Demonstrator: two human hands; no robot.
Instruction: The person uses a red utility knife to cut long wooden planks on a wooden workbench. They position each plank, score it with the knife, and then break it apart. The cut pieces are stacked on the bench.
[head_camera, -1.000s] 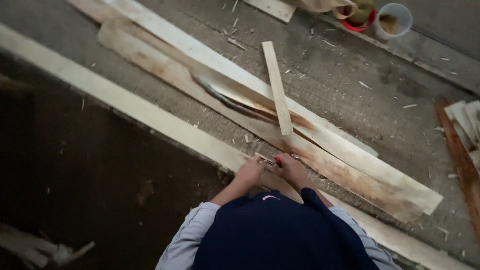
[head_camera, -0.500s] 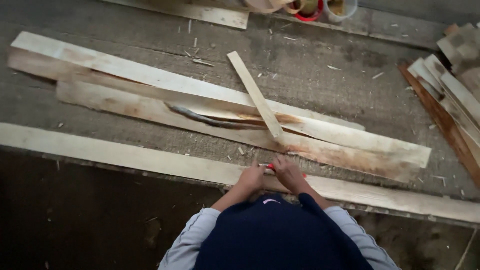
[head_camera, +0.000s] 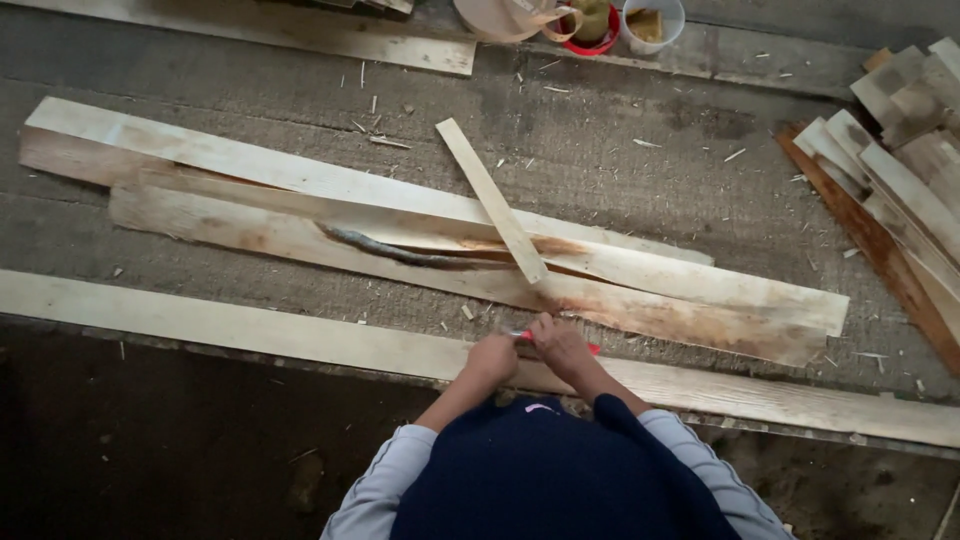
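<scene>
My left hand (head_camera: 492, 358) and my right hand (head_camera: 562, 345) meet over a long pale plank (head_camera: 250, 335) at the near edge of the work surface. Both are closed around a small red tool (head_camera: 590, 349), whose ends show between and beside the fingers; what kind of tool it is I cannot tell. Just beyond the hands lie several long stained boards (head_camera: 680, 300), stacked and overlapping. A narrow slat (head_camera: 495, 200) rests diagonally across them, its near end close to my right hand. Grey sleeves and a dark blue top fill the bottom of the view.
A pile of short boards (head_camera: 900, 150) lies at the right. At the far edge stand a white cup (head_camera: 645, 20) and a red bowl (head_camera: 600, 30), with another plank (head_camera: 300, 35) to their left. Wood chips litter the grey surface. A dark floor lies below the near edge.
The view has swung, so the boards now run nearly level across the frame. Both hands stay together on the red tool at the same spot on the near plank.
</scene>
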